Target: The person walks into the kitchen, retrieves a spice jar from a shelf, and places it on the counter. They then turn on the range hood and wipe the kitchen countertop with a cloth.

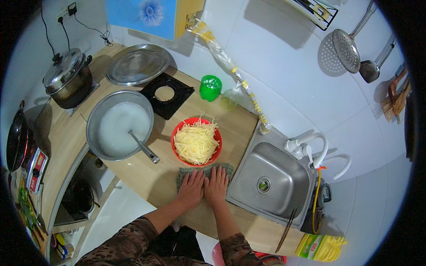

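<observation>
Both palms lie flat on a folded grey-green cloth (229,169) on the wooden-topped counter (166,186). My left hand (192,186) presses its left half, fingers slightly spread. Beside it, thumbs nearly meeting, my right hand (215,184) covers the right half. Just beyond the fingertips stands a red bowl (173,146) heaped with pale shredded potato (196,141). To the left of the bowl, a large metal basin (91,133) holds cloudy whitish liquid (119,123). A metal-handled utensil (146,149) leans in it; its lower end is hidden in the liquid.
A steel sink (273,166) with a white faucet (304,149) lies right. Chopsticks (286,231) and a yellow jug (319,247) are near its front. Behind are a black stove plate (168,94), a metal lid (138,65), a green plastic piece (210,88) and a lidded pot (68,78).
</observation>
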